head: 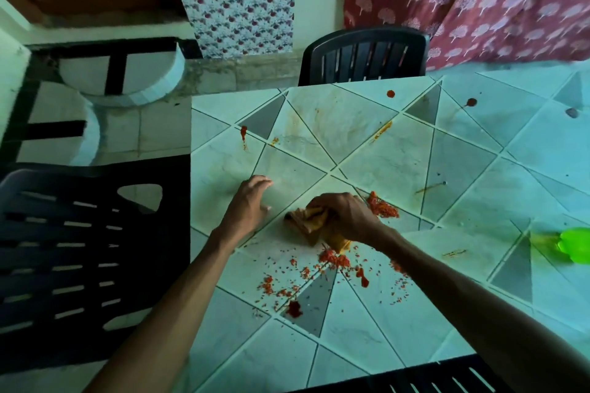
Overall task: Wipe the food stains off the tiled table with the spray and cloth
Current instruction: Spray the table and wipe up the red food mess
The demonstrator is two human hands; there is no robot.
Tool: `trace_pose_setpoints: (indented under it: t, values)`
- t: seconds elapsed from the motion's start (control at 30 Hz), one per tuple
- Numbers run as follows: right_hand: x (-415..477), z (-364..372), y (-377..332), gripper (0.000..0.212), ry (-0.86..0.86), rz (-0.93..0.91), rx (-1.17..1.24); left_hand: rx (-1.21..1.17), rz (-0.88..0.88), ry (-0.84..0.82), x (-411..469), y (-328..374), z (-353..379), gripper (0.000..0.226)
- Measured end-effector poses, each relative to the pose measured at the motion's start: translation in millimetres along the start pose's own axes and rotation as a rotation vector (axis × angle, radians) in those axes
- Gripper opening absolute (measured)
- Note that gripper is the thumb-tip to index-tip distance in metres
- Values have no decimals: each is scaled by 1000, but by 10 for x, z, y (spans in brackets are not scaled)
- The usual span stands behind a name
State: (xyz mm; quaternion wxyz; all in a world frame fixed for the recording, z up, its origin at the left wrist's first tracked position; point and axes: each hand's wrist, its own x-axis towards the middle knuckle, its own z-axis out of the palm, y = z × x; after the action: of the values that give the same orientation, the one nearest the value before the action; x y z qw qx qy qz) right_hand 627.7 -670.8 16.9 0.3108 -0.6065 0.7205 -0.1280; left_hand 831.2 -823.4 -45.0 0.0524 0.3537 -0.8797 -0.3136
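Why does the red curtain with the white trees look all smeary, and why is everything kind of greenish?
Head view: the maroon tree-print curtain is motion-blurred, likely the camera turning; a cool teal cast tints the pale tiled table, perhaps from the lighting or the camera's colour balance; the bright green plastic spray bottle is smeared too; the right hand gripping the yellow-brown cloth is sharper.

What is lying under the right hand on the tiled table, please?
A crumpled yellow-brown cloth, gripped by the right hand and pressed on the tiled table. Red crumbs lie beside it. Whatever is beneath the cloth is covered.
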Motion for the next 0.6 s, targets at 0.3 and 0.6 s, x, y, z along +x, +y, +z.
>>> trace_pose_setpoints:
  t: [0.3, 0.6]
  values:
    - [806, -579, 56, 36, 311, 272, -71, 130, -106, 96, -373, -266, -132, 46]
    - [201, 542, -701, 27, -38, -140, -95, 58, -64, 128, -553, -382, -153, 44]
